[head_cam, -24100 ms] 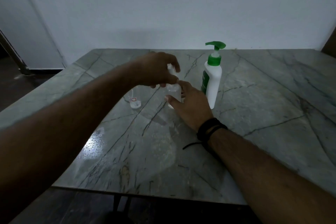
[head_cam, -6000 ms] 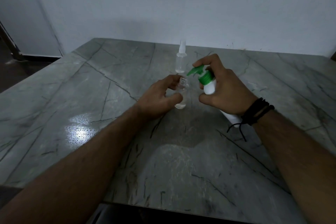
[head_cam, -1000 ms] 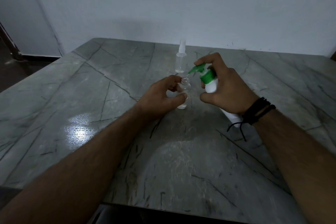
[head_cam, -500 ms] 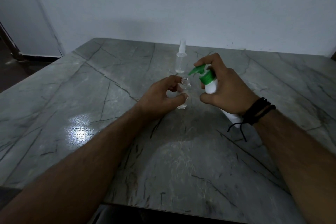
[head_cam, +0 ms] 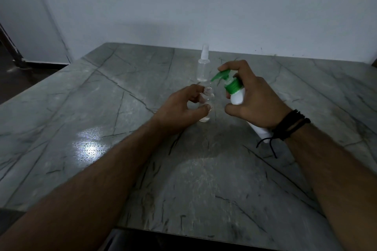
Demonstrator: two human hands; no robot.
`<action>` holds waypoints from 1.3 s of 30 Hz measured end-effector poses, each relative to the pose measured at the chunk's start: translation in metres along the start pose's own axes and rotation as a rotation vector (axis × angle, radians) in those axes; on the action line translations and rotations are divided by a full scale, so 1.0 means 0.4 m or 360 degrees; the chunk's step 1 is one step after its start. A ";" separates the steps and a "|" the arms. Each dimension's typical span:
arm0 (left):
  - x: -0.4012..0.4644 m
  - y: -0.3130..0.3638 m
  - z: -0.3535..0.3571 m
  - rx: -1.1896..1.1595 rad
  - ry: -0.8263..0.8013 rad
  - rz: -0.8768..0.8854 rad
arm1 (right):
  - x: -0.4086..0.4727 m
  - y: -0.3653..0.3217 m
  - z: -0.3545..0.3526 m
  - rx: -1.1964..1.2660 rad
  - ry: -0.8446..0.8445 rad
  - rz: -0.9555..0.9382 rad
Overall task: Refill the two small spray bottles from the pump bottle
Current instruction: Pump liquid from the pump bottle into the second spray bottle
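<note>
A small clear bottle [head_cam: 207,106] stands uncapped on the marble table [head_cam: 102,120]; my left hand [head_cam: 181,109] holds it between thumb and fingers. My right hand [head_cam: 253,98] grips the white pump bottle [head_cam: 237,97], tilted toward the left, with the index finger on its green pump head [head_cam: 221,74]. The green spout ends just above and right of the small bottle's open neck. A second clear spray bottle [head_cam: 203,67] with its spray cap on stands upright behind them.
The table's near edge runs along the bottom of the view, and its left edge drops to a dark floor. A white wall [head_cam: 204,6] closes off the far side. A bright light reflection lies on the table at the left.
The green pump head has risen slightly under my right index finger compared with half a second ago. My left hand and both small bottles have stayed in place.
</note>
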State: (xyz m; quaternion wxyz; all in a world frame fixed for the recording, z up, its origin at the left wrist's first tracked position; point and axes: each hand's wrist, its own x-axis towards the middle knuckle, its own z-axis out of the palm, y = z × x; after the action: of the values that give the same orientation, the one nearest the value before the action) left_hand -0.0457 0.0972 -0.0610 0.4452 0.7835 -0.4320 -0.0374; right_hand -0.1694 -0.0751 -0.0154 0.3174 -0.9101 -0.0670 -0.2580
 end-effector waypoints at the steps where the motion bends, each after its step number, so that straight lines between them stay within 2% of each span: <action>1: 0.000 0.000 0.000 -0.0005 0.0004 0.0000 | 0.000 0.000 0.000 -0.0003 -0.0001 -0.0004; 39: 0.004 -0.008 0.001 -0.0009 -0.0010 -0.0012 | -0.001 -0.002 0.000 -0.0017 -0.0015 -0.0006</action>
State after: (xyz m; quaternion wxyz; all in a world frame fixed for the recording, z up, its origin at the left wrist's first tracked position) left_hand -0.0429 0.0964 -0.0630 0.4459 0.7837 -0.4303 -0.0429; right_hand -0.1699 -0.0745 -0.0153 0.3116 -0.9128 -0.0688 -0.2548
